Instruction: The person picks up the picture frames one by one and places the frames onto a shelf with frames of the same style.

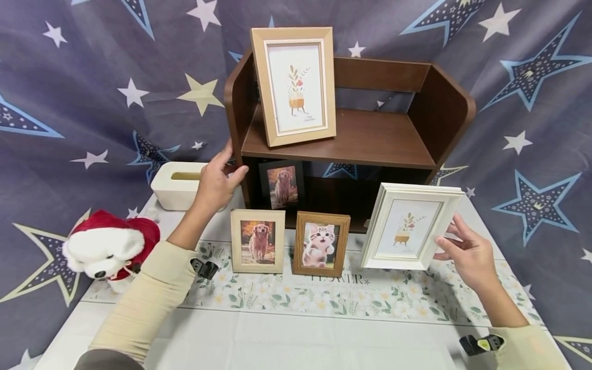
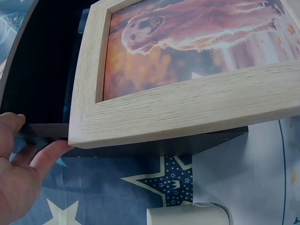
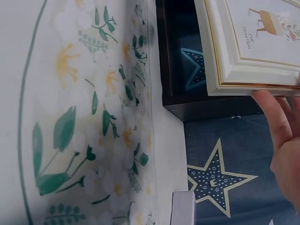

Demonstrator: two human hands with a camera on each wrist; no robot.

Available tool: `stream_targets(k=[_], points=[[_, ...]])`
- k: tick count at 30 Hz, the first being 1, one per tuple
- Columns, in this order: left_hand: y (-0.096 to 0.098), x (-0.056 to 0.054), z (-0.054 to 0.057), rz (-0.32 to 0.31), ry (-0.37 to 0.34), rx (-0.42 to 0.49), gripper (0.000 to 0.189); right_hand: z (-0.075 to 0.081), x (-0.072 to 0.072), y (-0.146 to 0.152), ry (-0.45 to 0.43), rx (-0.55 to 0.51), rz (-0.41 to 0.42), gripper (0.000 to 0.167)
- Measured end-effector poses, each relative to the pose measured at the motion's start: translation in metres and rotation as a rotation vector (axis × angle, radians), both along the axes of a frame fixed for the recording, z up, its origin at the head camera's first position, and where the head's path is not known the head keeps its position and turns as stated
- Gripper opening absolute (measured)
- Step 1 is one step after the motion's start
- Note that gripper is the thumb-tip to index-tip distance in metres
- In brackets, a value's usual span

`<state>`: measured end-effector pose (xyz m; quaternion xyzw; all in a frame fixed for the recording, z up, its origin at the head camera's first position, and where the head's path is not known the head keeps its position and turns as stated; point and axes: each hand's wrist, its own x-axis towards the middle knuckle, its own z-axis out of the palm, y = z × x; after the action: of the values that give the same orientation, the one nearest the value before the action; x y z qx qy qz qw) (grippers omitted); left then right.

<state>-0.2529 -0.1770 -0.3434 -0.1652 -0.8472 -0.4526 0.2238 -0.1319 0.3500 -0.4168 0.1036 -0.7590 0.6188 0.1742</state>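
Observation:
My right hand [image 1: 472,254] pinches the right edge of a white picture frame [image 1: 410,226] with a potted-plant print, tilted in front of the shelf's right end. The right wrist view shows fingers at that frame's gold-lined edge [image 3: 216,56]. At the left side panel of a dark brown two-tier shelf [image 1: 376,136], my left hand [image 1: 215,180] grips the edge, thumb in front; some fingers are hidden behind. Close to it stand a pale wood frame [image 1: 236,241] with a dog picture and, inside the lower tier, a black frame [image 1: 301,185] with a similar one.
A tan frame [image 1: 259,87] leans on the upper tier at left. A brown wood frame [image 1: 298,246] with a kitten picture stands on the floral table runner [image 1: 287,298]. Left lie a cream tissue box [image 1: 171,192] and a plush white bear [image 1: 111,246] in red. A star-patterned curtain [image 1: 152,56] hangs behind.

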Motion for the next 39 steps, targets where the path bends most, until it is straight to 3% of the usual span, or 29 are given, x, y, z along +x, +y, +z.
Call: stream_targets(k=[25,33,39], points=[[0.000,0.000,-0.001,0.006,0.002,-0.018,0.075,0.050,0.002,-0.009,0.092,-0.169,0.105,0.075],[-0.001,-0.001,-0.002,0.006,0.009,-0.013,0.075,0.071,-0.007,-0.008,0.153,-0.185,0.208,0.074],[0.000,-0.001,-0.002,0.006,0.011,-0.015,0.075,0.079,-0.010,-0.009,0.195,-0.254,0.299,0.073]])
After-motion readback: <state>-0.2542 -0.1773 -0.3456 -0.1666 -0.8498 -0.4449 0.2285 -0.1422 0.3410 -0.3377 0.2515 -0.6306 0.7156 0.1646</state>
